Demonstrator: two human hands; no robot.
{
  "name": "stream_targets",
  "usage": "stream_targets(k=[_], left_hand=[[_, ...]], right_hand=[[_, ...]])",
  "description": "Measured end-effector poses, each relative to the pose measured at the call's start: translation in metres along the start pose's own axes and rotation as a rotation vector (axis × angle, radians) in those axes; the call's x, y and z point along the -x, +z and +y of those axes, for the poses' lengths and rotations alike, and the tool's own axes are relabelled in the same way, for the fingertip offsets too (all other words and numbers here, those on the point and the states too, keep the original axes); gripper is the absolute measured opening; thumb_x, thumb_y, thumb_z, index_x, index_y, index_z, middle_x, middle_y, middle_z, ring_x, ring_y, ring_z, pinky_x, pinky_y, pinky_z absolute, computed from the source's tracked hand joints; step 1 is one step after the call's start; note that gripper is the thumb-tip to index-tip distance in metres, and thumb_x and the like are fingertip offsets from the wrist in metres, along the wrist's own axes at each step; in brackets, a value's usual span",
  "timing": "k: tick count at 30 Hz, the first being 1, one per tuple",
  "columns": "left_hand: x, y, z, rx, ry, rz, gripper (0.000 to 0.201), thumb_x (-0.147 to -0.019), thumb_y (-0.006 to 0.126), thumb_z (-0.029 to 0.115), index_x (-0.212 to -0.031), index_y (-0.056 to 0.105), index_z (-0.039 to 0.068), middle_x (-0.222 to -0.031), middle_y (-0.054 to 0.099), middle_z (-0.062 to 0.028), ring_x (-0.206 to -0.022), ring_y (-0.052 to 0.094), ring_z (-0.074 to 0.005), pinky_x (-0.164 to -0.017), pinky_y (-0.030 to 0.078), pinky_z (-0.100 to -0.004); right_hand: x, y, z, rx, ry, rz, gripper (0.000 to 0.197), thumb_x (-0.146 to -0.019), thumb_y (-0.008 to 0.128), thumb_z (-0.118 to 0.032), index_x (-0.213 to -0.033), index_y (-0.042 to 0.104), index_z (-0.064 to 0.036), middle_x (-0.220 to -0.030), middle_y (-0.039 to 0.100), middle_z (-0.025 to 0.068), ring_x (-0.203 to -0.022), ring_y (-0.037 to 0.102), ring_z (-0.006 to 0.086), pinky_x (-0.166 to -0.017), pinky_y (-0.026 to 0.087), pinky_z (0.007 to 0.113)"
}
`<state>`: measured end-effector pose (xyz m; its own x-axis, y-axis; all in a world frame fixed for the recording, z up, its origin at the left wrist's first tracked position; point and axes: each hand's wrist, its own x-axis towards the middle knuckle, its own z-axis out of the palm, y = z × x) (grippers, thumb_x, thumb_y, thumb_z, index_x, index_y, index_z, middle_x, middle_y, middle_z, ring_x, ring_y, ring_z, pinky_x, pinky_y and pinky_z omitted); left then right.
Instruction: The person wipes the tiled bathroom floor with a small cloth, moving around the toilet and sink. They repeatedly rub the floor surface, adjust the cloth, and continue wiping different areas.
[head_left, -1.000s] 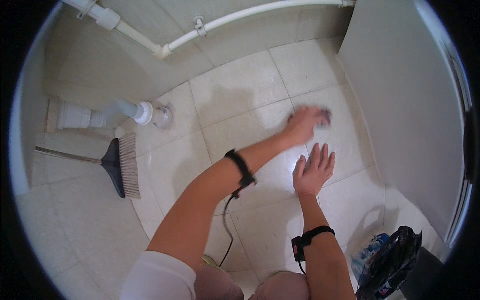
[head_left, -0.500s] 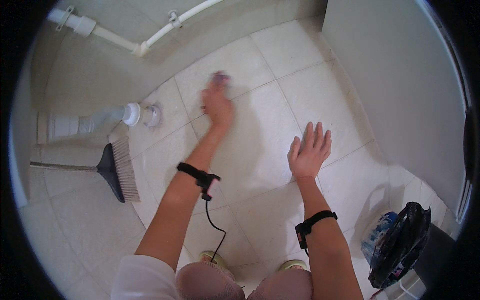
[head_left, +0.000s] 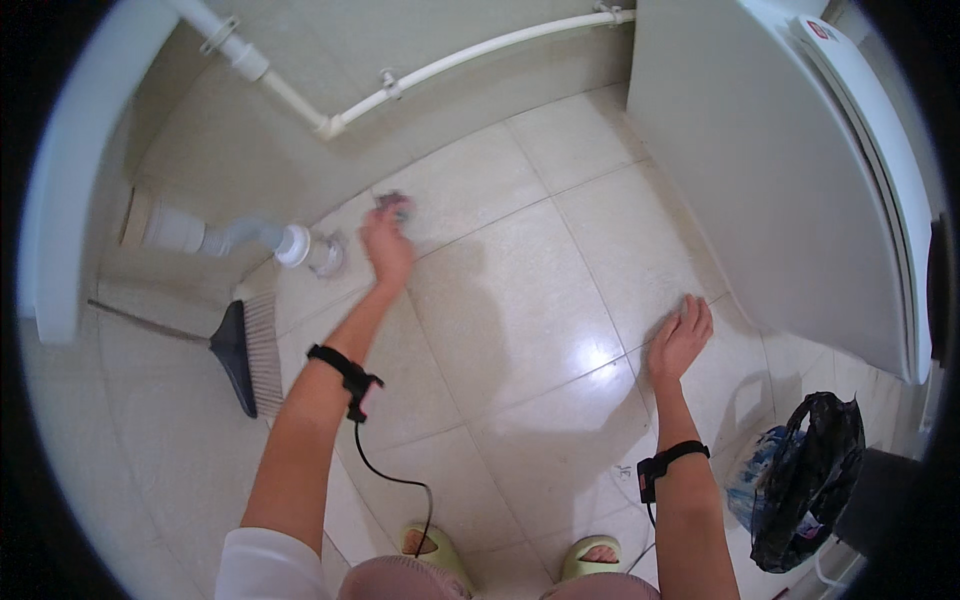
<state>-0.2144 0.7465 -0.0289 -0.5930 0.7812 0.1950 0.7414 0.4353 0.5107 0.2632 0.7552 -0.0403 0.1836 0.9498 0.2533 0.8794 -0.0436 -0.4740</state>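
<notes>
My left hand point(head_left: 387, 245) reaches far out over the pale floor tiles point(head_left: 515, 290), close to the base of the back wall. Its fingers are closed over a small, dark reddish thing with a hint of green point(head_left: 397, 205), pressed to the floor. Motion blur keeps me from telling what kind of thing it is. My right hand point(head_left: 682, 340) rests on the tiles at the right with nothing in it, its fingers stretched forward. Each forearm wears a black strap with a small device and a cable.
A drain pipe point(head_left: 293, 245) enters the floor left of my left hand. Nearer, a broom point(head_left: 235, 345) lies along the left. White piping point(head_left: 460, 68) runs along the back wall. A large white appliance point(head_left: 770, 190) stands at the right, with a black plastic bag point(head_left: 810, 485) nearer to me.
My left hand has shifted left along the wall with the small reddish thing. My right hand has moved right across the floor. The view has tilted up, showing more wall and appliance.
</notes>
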Motion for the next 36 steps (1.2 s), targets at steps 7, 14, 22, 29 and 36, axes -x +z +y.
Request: stream_targets(k=[7, 14, 22, 29, 36], left_hand=[[-0.088, 0.085, 0.052, -0.497, -0.385, 0.191, 0.031, -0.088, 0.064, 0.009, -0.117, 0.064, -0.001, -0.13, 0.054, -0.0228, -0.114, 0.056, -0.0396, -0.088, 0.054, -0.0482], [-0.101, 0.176, 0.162, -0.215, -0.23, 0.069, 0.042, -0.09, 0.057, 0.007, -0.132, 0.054, -0.001, -0.137, 0.048, -0.0206, -0.107, 0.056, -0.035, -0.084, 0.051, -0.0417], [0.03, 0.148, 0.239, 0.316, 0.829, -0.668, 0.056, -0.077, 0.049, -0.016, -0.123, 0.069, 0.009, -0.135, 0.061, -0.0169, -0.126, 0.055, -0.0337, -0.105, 0.04, -0.0435], [-0.116, 0.15, 0.185, 0.098, 0.587, 0.045, 0.035, -0.083, 0.053, -0.009, -0.11, 0.071, 0.004, -0.117, 0.066, -0.0185, -0.107, 0.06, -0.0379, -0.093, 0.046, -0.0442], [-0.05, 0.144, 0.205, 0.292, 0.798, -0.228, 0.044, -0.077, 0.051, -0.016, -0.103, 0.074, 0.011, -0.116, 0.069, -0.0107, -0.112, 0.061, -0.0317, -0.1, 0.042, -0.0443]], right_hand=[[-0.001, 0.014, 0.002, 0.231, 0.078, -0.026, 0.047, -0.099, 0.05, -0.02, -0.143, 0.047, -0.0041, -0.154, 0.039, 0.0243, -0.144, 0.032, 0.0421, -0.117, 0.025, 0.055], [-0.007, 0.011, 0.002, 0.236, 0.106, -0.045, 0.047, -0.099, 0.051, -0.021, -0.142, 0.048, -0.0047, -0.153, 0.04, 0.0243, -0.145, 0.031, 0.0427, -0.116, 0.026, 0.055], [-0.008, 0.009, 0.0, 0.231, 0.105, -0.04, 0.047, -0.098, 0.051, -0.02, -0.142, 0.049, -0.0043, -0.153, 0.039, 0.0242, -0.144, 0.032, 0.043, -0.115, 0.026, 0.055], [-0.007, 0.011, 0.002, 0.215, 0.124, -0.065, 0.049, -0.097, 0.052, -0.02, -0.144, 0.047, -0.0049, -0.154, 0.037, 0.0238, -0.146, 0.029, 0.0418, -0.116, 0.026, 0.054], [-0.007, 0.011, 0.002, 0.187, 0.132, -0.069, 0.049, -0.098, 0.052, -0.02, -0.144, 0.047, -0.0053, -0.155, 0.037, 0.0241, -0.146, 0.029, 0.0423, -0.116, 0.025, 0.055]])
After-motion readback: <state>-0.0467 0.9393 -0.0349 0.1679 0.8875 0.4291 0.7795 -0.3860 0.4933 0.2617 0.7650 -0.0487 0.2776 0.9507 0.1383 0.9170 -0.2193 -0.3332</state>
